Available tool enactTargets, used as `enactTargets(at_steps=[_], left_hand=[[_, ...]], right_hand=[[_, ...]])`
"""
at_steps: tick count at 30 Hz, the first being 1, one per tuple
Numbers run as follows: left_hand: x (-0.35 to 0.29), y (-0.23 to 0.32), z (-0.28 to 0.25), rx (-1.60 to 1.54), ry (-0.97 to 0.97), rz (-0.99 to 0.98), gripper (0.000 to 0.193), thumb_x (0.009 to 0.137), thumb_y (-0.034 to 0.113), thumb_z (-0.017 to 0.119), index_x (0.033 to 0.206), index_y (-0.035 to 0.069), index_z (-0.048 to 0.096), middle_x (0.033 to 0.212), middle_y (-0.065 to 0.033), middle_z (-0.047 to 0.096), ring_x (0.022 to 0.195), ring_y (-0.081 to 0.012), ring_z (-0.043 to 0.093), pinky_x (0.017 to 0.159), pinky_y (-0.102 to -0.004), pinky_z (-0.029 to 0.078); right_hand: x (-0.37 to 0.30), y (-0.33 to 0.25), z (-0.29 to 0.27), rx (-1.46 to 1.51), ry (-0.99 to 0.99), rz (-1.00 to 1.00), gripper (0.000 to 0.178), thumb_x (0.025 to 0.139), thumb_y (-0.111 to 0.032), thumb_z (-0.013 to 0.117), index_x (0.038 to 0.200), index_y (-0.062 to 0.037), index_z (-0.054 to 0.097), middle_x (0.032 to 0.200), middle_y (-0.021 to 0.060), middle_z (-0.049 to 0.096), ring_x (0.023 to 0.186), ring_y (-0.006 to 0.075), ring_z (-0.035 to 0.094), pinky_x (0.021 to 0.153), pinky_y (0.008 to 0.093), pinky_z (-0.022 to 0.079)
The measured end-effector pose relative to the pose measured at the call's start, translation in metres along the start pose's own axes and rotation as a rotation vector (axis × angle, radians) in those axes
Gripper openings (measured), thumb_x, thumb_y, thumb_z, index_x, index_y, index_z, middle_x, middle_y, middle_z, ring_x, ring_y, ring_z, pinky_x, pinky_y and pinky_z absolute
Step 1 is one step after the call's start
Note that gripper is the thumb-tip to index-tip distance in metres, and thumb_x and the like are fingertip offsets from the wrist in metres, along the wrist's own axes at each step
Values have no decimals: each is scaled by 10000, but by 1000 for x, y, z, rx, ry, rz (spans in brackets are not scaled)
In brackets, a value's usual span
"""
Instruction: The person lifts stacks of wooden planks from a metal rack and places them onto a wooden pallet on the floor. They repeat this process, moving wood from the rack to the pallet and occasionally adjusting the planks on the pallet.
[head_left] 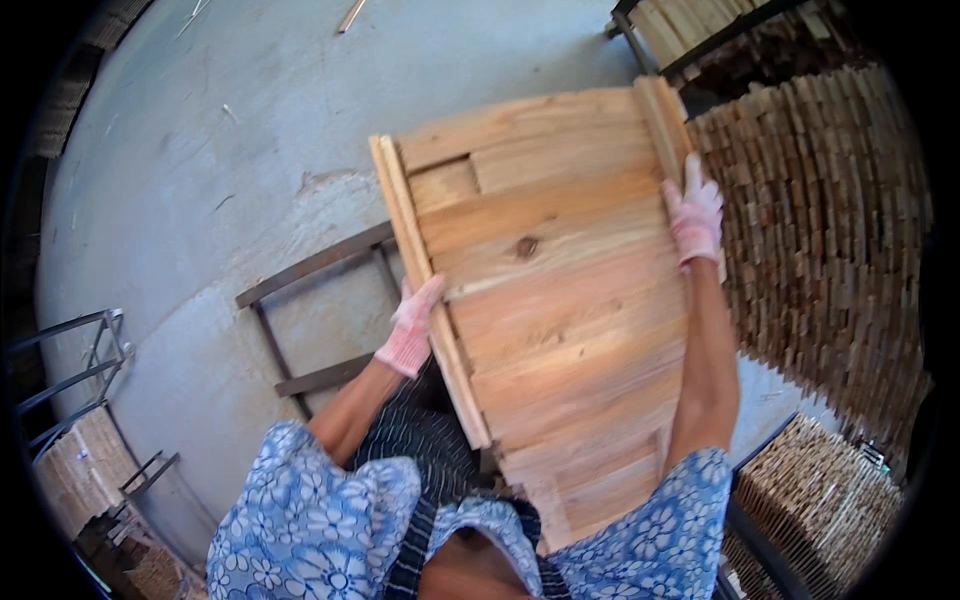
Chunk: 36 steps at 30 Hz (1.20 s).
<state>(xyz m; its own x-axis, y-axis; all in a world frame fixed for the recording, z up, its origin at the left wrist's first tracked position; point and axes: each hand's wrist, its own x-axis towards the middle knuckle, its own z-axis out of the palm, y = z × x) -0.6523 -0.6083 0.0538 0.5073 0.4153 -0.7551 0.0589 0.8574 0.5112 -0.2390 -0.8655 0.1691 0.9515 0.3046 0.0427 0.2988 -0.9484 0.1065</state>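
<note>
Got a big wooden panel [575, 300] between left grip [412, 328] and right grip [695, 212], looking mostly assembled. Pinching left strip [402, 215] in the left, right strip [662, 125] in the right. Seeing a shallow recess [446, 184] just beyond left grip; can't tell about any leftover work.

A blue-grey concrete floor [190, 170] stretches between a dark metal frame [70, 386] at left and a tall, tightly packed stack of brown wooden slats [820, 230] at right.
</note>
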Motion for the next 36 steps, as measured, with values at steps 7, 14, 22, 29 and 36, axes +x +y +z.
enactTargets(at_steps=[7,14,22,29,36], left_hand=[[-60,60,21,253,-72,35,655,932,337,773,1406,81,401,1177,-139,641,1086,-244,655,1018,-436,562],[-96,81,92,-20,-413,-41,497,875,431,806,1177,74,638,1008,-140,703,905,-289,706,798,-473,628],[-44,113,109,1173,-179,607,740,925,451,735,1450,3,470,1366,-192,595,1237,-290,571,1060,-407,467],[-95,92,123,1205,-830,392,531,995,299,653,1425,17,518,1337,-184,599,1255,-277,582,1067,-405,470],[-176,38,223,1082,-1205,266,478,983,104,685,1429,31,529,1249,-64,617,1179,-167,571,1029,-330,468]], right_hand=[[-76,-17,-68,96,7,-272,615,1011,-452,586,1565,-226,441,1435,220,513,1229,414,563,1005,520,486],[-348,-132,-136,1031,-722,-243,1007,849,-521,758,1647,-170,253,1364,272,546,1304,411,548,1104,506,441],[-321,-153,-74,157,-248,-104,962,808,-466,784,1617,-235,317,1278,210,549,1125,385,570,939,533,477],[-355,-144,-41,505,-147,9,666,841,-266,715,1453,-126,494,1146,213,615,1061,391,608,883,537,484],[-344,-151,-108,558,149,46,344,857,-274,662,1145,-88,640,1047,146,634,970,353,634,838,483,515]])
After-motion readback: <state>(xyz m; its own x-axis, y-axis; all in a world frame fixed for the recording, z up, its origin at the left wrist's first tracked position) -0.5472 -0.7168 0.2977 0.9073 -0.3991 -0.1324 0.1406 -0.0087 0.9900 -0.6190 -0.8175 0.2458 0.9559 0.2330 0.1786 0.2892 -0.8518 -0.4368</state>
